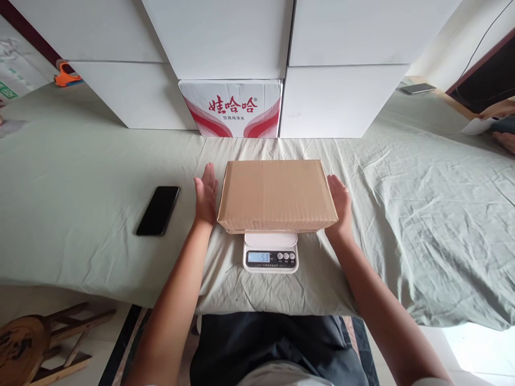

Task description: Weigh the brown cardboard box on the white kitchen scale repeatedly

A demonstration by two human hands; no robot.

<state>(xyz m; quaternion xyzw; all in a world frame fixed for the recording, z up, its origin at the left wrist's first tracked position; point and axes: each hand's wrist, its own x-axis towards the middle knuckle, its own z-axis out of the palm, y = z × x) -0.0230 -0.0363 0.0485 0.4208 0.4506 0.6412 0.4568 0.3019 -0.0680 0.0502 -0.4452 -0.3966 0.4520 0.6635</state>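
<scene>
A closed brown cardboard box (277, 193) rests on a small white digital kitchen scale (271, 262), covering most of its platform. The scale's lit display seems to read 53. At the box's left side is my left hand (206, 195), open, fingers stretched forward and a narrow gap from the cardboard. My right hand (340, 202) is by the right side, also open with straight fingers; the box's edge hides part of it, and whether it touches the cardboard I cannot tell. Neither hand grips anything.
A black smartphone (158, 210) lies left on the green tablecloth (80, 214). Large white cartons (341, 102) and a red-and-white printed carton (237, 110) form a wall behind. Orange tape dispenser (66, 75) back left; another person's hand (502, 140) at far right; wooden stool (24, 346) below left.
</scene>
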